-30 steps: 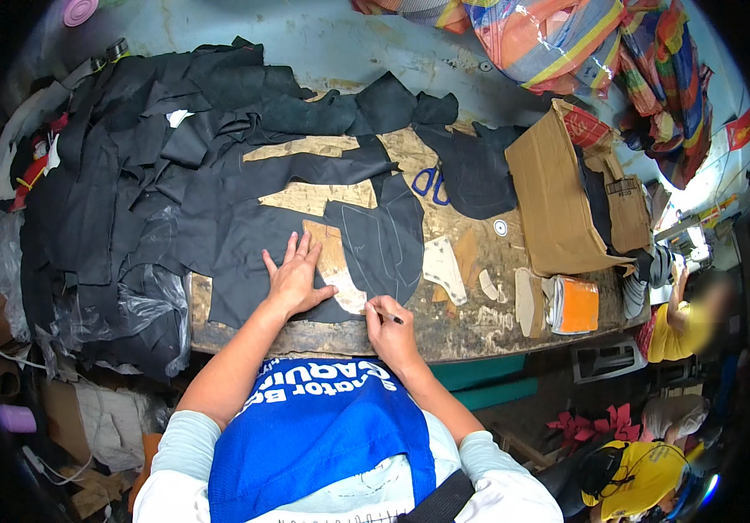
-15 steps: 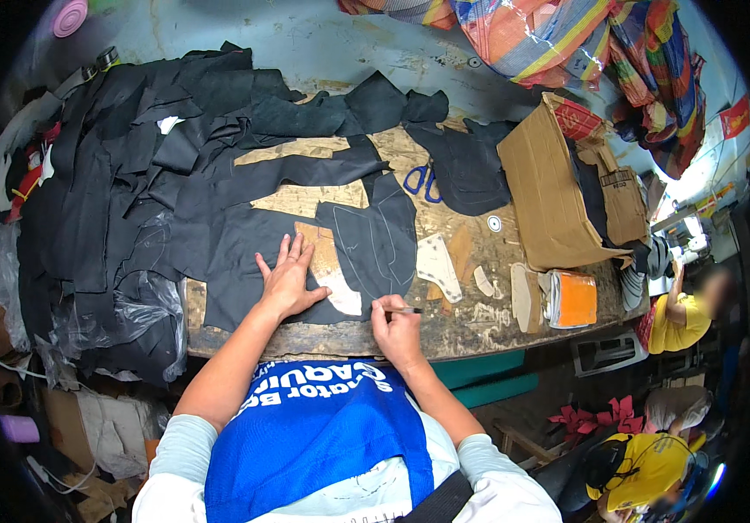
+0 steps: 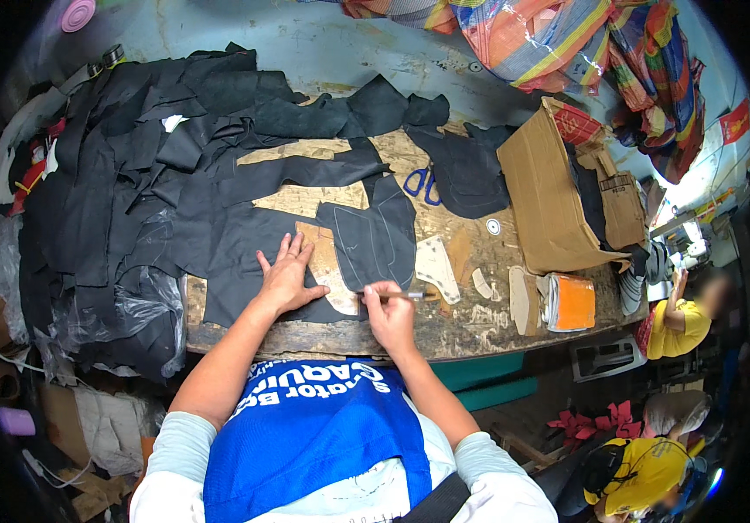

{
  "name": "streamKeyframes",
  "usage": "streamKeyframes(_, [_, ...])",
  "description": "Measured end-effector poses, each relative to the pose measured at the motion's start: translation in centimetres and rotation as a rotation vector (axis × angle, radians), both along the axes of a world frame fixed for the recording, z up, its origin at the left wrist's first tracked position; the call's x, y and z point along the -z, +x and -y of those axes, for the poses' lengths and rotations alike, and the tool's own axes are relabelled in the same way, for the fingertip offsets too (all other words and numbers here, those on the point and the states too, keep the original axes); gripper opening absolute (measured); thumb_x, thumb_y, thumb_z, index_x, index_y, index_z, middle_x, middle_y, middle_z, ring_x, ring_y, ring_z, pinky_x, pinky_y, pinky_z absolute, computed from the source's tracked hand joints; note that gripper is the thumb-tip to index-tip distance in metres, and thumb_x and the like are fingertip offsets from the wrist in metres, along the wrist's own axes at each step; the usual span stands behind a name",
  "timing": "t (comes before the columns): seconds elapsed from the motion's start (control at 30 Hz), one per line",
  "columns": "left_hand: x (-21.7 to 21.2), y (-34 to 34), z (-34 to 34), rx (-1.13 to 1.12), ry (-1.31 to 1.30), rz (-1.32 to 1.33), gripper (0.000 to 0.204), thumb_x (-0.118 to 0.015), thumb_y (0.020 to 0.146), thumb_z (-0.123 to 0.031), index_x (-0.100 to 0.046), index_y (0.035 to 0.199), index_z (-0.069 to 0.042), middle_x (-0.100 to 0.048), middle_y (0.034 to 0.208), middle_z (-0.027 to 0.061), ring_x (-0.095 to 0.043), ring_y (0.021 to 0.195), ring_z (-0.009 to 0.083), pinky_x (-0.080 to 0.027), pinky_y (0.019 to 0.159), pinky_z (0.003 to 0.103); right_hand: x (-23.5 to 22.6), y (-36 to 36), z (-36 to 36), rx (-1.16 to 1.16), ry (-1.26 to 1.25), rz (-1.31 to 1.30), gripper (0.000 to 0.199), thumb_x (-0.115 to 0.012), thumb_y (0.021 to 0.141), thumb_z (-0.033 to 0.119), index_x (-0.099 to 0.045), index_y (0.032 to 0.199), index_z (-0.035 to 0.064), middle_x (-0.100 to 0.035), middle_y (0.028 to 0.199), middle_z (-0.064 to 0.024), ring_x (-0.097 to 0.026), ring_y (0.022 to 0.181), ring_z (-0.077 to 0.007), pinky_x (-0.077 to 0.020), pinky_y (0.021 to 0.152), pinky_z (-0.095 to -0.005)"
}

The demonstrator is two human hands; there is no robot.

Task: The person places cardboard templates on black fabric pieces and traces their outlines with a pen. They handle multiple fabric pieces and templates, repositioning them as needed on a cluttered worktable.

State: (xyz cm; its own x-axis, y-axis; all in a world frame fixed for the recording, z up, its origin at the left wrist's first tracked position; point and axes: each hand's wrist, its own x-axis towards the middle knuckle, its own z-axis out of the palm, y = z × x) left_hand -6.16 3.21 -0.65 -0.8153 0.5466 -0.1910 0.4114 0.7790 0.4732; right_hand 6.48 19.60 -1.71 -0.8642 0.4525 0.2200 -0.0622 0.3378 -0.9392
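Note:
My left hand (image 3: 286, 275) lies with fingers spread, pressing a brown-and-white pattern piece (image 3: 321, 251) onto a sheet of black leather-like material (image 3: 240, 248). My right hand (image 3: 391, 319) pinches a pen (image 3: 410, 295), held nearly level. Its tip is close to the right edge of the pattern piece's white end; whether it touches is too small to tell. Just beyond, a cut black piece (image 3: 375, 234) carries pale drawn outlines. To the right of that piece lies a white pattern piece (image 3: 438, 268) with small holes.
Black material (image 3: 139, 148) is heaped across the left and back of the wooden table (image 3: 471, 327). Blue-handled scissors (image 3: 421, 185) lie near the back. On the right are a cardboard box (image 3: 536, 192), pale pattern pieces (image 3: 523, 301) and an orange-topped stack (image 3: 572, 302). People in yellow work farther right.
My right hand has moved slightly left and up, and the pen tip now sits closer to the pattern piece. The left hand stays spread in nearly the same spot.

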Motion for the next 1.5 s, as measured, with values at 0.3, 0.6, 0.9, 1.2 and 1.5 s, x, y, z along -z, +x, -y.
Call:
streamKeyframes(0.3, [1.1, -5.2, 8.6, -0.294, 0.013, -0.076, 0.094, -0.076, 0.065, -0.043, -0.036, 0.138, 0.000, -0.022, 0.150, 0.0204, -0.018, 0.141, 0.0306, -0.018, 0.110, 0.053, 1.7, -6.2, 1.1, -0.142, 0.069, 0.081, 0.021, -0.064, 0.087, 0.016, -0.060, 0.075, -0.0009, -0.061, 0.064, -0.0056, -0.055, 0.057, -0.0084, -0.0445, 0.054, -0.0247])
streamKeyframes(0.6, [-0.2, -4.1, 10.2, -0.176, 0.036, -0.157, 0.080, -0.080, 0.056, -0.031, -0.053, 0.124, 0.004, -0.023, 0.147, 0.0268, -0.025, 0.137, 0.0349, -0.026, 0.109, 0.043, 0.6, -5.9, 2.0, -0.108, 0.253, 0.003, 0.017, -0.064, 0.084, 0.011, -0.061, 0.074, -0.0012, -0.058, 0.059, -0.0131, -0.057, 0.050, -0.0199, -0.0428, 0.049, -0.0306])
streamKeyframes(0.9, [-0.5, -2.4, 6.1, -0.721, 0.154, -0.083, 0.110, -0.086, 0.058, -0.023, -0.019, 0.142, 0.000, -0.057, 0.109, 0.0260, -0.060, 0.099, 0.0388, -0.049, 0.087, 0.040, 2.0, -6.0, 2.1, -0.045, 0.299, -0.084, 0.016, -0.063, 0.086, 0.010, -0.060, 0.075, -0.0015, -0.063, 0.063, -0.0085, -0.058, 0.054, -0.0114, -0.0455, 0.052, -0.0263])
streamKeyframes(1.2, [0.6, -3.3, 8.6, -0.650, 0.537, -0.070, 0.035, -0.081, 0.058, -0.012, -0.069, 0.088, 0.001, -0.060, 0.063, 0.0055, -0.058, 0.060, 0.0185, -0.047, 0.059, 0.032, 1.9, -5.7, 1.9, -0.069, 0.239, -0.035, 0.015, -0.063, 0.085, 0.011, -0.062, 0.077, -0.0016, -0.065, 0.064, -0.0098, -0.061, 0.058, -0.0117, -0.0472, 0.055, -0.0269])
streamKeyframes(1.5, [-3.5, -1.2, 11.0, -0.419, 1.135, -0.014, 0.013, -0.065, 0.078, 0.005, -0.070, 0.090, 0.002, -0.058, 0.066, -0.0016, -0.050, 0.060, 0.0031, -0.040, 0.053, 0.018, 2.0, -5.9, 2.0, -0.061, 0.332, -0.149, 0.015, -0.064, 0.085, 0.011, -0.062, 0.078, -0.0022, -0.063, 0.062, -0.0097, -0.060, 0.056, -0.0126, -0.0464, 0.054, -0.0271])
